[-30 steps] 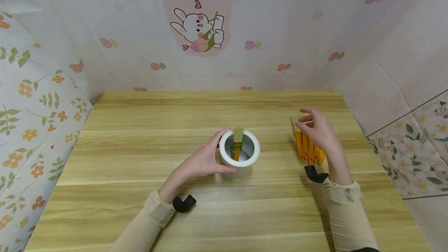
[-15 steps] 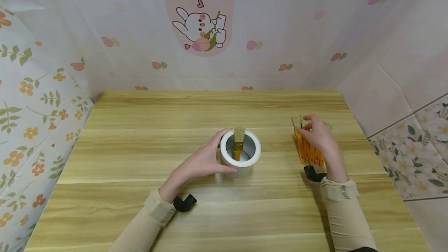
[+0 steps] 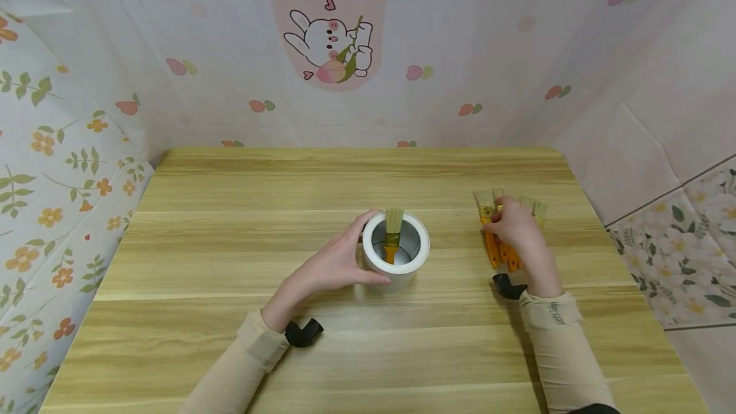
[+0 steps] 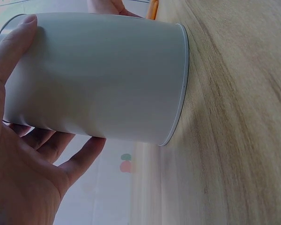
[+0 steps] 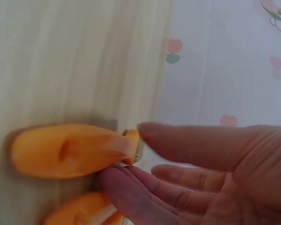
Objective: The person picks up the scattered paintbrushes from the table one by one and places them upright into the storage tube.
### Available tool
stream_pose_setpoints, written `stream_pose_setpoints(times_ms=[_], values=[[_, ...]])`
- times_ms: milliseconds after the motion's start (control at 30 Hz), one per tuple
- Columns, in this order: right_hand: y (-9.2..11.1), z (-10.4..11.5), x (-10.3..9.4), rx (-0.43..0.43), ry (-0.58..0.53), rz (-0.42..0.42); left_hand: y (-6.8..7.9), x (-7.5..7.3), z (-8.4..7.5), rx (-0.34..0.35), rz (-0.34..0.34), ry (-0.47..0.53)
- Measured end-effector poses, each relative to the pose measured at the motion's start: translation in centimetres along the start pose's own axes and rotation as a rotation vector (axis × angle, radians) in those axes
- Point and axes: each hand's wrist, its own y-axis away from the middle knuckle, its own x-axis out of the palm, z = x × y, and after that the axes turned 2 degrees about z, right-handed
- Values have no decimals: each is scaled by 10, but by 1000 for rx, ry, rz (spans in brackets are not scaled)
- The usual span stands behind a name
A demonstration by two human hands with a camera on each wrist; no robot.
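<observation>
Can [image 3: 400, 282], white outside with a grey inside, stands upright on the wood-grain desk [image 3: 230, 209], near the middle. One brush [image 3: 393, 221] is in the can, bristles up, orange handle down inside, leaning on the inner wall at the far side. Left hand [image 3: 339, 264] holds the can from its left: thumb across the near side by the rim, other fingers round the far side, spread about as wide as the can. Left wrist view confirms the thumb and fingers on opposite sides of the wall.

Right hand [image 3: 522, 229] is well apart from the can, over the loose brushes [image 3: 492, 248] on the right part of the desk. They lie side by side, bristles to the far edge, orange handles toward the person; exact count unclear, the hand covers some. In the right wrist view, thumb and index finger sit either side of one brush's narrow neck, a small gap between the tips; cannot tell if the brush is firmly gripped. A second handle lies just beside it.

Both sleeves [image 3: 563, 344] are beige, lettering on the right cuff. Behind the desk, white cloth [image 3: 460, 37] with a rabbit [image 3: 322, 43] print.
</observation>
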Motion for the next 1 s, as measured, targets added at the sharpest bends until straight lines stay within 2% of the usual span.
stream_pose_setpoints(times_ms=[200, 567, 667, 833, 1000], values=[[-3, 4, 8, -47, 115, -35, 0, -1, 0, 1, 4, 3], [-6, 6, 13, -38, 76, 45, 1, 0, 0, 2, 9, 21], [-3, 8, 10, -59, 2, 29, 1, 1, 0, 5, 6, 25], [7, 20, -1, -93, -213, -28, 1, 1, 0, 11, 1, 21], [21, 40, -9, -213, -410, -190, 0, 0, -1, 5, 6, 23]])
